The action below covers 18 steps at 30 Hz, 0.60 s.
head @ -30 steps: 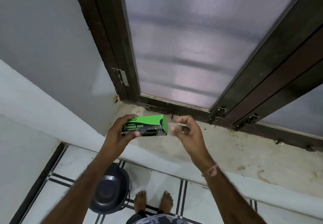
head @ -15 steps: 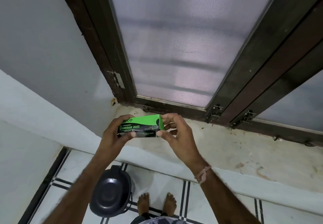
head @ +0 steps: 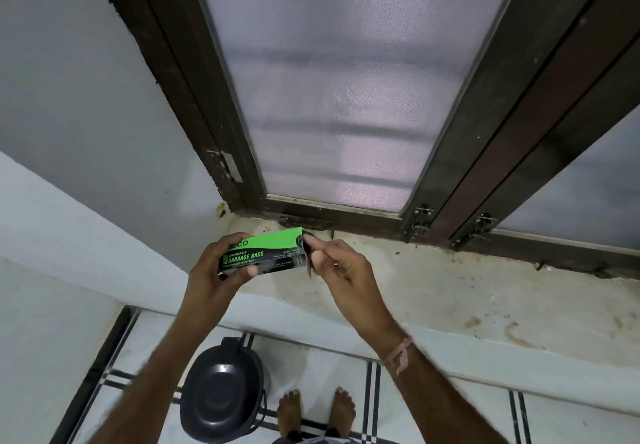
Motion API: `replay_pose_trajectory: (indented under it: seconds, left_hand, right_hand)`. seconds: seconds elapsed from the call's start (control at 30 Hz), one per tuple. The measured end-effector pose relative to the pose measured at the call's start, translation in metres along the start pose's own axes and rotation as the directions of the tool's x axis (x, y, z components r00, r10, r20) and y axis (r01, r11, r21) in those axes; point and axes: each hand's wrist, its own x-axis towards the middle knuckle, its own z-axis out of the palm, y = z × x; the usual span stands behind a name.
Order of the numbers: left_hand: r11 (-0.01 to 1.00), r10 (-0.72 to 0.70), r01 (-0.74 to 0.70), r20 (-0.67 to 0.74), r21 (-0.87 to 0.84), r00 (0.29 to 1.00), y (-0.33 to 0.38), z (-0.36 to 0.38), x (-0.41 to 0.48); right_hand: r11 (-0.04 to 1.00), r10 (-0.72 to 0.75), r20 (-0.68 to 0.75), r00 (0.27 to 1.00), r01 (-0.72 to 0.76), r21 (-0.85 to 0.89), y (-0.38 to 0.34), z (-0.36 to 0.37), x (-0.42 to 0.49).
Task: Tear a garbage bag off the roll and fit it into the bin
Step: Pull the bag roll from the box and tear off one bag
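A green and black garbage bag box (head: 266, 253) is held level in front of me, above a stained window sill. My left hand (head: 211, 270) wraps its left end, thumb across the front. My right hand (head: 341, 267) is at the box's right end, thumb and forefinger pinching the end flap. The roll inside is hidden. A black bin (head: 221, 395) with its lid shut stands on the floor below, left of my bare feet.
A dark wooden window frame (head: 460, 152) with a mesh screen rises behind the sill (head: 467, 291). A white wall is on the left. The floor is white tile with black lines (head: 374, 384).
The view has shifted slightly. My right hand went from holding a clear strip beside the box to gripping the box's right end, and now pinches the end flap.
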Motion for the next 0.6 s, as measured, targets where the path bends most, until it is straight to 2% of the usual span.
replay_pose_trajectory:
  seconds: [0.1, 0.23, 0.3, 0.37, 0.47, 0.53, 0.6]
  left_hand:
    - [0.997, 0.054, -0.053, -0.010, 0.050, 0.999, 0.008, -0.002, -0.002]
    - [0.950, 0.191, -0.188, 0.013, 0.251, 0.982, 0.024, -0.005, 0.003]
    - [0.881, 0.240, -0.249, 0.073, 0.402, 0.968, 0.037, -0.004, 0.008]
    - [0.771, 0.287, -0.319, 0.147, 0.552, 0.947, 0.054, 0.001, 0.013]
    - [0.662, 0.321, -0.383, 0.219, 0.644, 0.922, 0.072, 0.006, 0.020]
    - [0.669, 0.332, -0.388, 0.212, 0.635, 0.919, 0.073, 0.006, 0.024]
    - [0.725, 0.313, -0.357, 0.180, 0.590, 0.933, 0.066, 0.000, 0.027]
  right_hand:
    - [0.998, 0.047, 0.015, 0.999, -0.047, 0.031, 0.000, 0.001, 0.002]
    - [0.954, 0.182, 0.035, 0.983, -0.185, 0.236, -0.001, 0.002, 0.003]
    - [0.894, 0.265, 0.079, 0.961, -0.276, 0.352, 0.001, 0.003, 0.005]
    - [0.786, 0.358, 0.124, 0.926, -0.370, 0.495, 0.000, 0.004, 0.006]
    - [0.639, 0.466, 0.157, 0.871, -0.454, 0.621, 0.001, 0.005, 0.012]
    - [0.616, 0.490, 0.154, 0.858, -0.466, 0.635, 0.003, 0.003, 0.015]
    - [0.639, 0.497, 0.115, 0.860, -0.452, 0.622, 0.005, 0.000, 0.017]
